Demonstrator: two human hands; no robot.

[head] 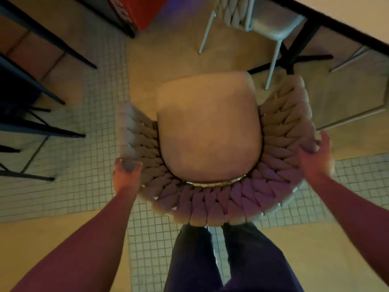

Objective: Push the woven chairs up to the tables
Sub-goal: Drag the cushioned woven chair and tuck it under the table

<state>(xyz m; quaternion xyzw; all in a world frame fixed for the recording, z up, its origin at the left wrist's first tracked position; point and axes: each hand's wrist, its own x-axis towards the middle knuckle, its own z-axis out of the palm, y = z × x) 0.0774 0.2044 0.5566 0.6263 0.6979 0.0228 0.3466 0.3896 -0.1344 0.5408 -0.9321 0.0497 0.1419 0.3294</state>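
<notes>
— Gripping it from behind, are they? Start closest in.

— Yes. The person's legs stand right behind the woven chair (208,144). The left hand (125,175) is closed over the left end of the curved backrest, thumb inside, fingers around the outer edge. The right hand (313,157) holds the right side of the same rim, fingers wrapped over the braid.

— How will it handle?

— The thick woven cords look soft and padded, so they should give under the fingers and offer plenty of friction. My guess is a stiff frame underneath; the hold is best on the top rim, where both hands already are, one each side so it doesn't swivel. It looks light to middling, on thin legs that may catch on the tiled floor (88,178) joints.

— And where is it, relative to the table?

— On the floor, seat facing away from the person, still apart from the table (347,20) at upper right. A second woven chair (233,11) already sits tucked against that table's edge, just beyond.
</notes>
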